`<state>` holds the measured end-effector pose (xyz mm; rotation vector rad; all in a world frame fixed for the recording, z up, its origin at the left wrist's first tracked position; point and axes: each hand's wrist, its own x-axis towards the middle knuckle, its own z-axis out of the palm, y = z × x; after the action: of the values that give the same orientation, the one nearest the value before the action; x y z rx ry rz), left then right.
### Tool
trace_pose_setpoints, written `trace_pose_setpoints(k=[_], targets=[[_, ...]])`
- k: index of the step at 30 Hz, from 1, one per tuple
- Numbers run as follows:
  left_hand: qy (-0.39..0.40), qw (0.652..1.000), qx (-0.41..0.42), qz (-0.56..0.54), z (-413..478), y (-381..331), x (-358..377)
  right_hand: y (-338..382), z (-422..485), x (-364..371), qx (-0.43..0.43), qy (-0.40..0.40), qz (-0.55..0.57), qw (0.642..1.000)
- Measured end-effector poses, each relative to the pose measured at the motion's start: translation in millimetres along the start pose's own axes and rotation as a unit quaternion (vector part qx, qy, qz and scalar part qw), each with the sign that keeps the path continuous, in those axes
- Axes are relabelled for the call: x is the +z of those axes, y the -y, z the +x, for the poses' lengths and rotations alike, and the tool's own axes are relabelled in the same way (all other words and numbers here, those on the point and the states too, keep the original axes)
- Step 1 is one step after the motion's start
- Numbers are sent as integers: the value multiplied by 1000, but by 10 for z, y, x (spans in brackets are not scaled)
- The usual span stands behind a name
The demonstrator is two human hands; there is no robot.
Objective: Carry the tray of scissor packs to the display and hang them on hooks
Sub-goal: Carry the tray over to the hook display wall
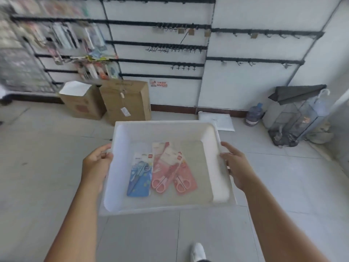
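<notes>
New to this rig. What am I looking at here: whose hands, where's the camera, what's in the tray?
There is no robot: a person wears one wide-angle camera on the head, looking forward and down, so this single picture is their own view. The left hand and the right hand grip opposite side rims of a white tray, held in the air above a tiled floor. Inside lie three scissor packs: a blue pack and two pink packs that overlap each other. Ahead is a white wall display with black rails and hooks, mostly bare, and two cardboard boxes on the floor below. Nothing from the tray is hung yet.
</notes>
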<state>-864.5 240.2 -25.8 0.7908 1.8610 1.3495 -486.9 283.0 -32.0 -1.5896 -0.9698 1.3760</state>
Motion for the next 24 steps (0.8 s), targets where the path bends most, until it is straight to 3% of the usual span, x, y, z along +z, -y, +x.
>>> trace_pose_setpoints(k=[7, 14, 24], targets=[[-89, 996, -23, -19, 632, -6, -281, 354, 1014, 865, 7, 83, -21, 996], [-161, 985, -39, -42, 1415, -230, -119, 961, 2120, 1415, 1, 173, -64, 983], [-220, 973, -55, -43, 2536, -503, -28, 1672, 3381, 2369, -16, 225, -79, 971]])
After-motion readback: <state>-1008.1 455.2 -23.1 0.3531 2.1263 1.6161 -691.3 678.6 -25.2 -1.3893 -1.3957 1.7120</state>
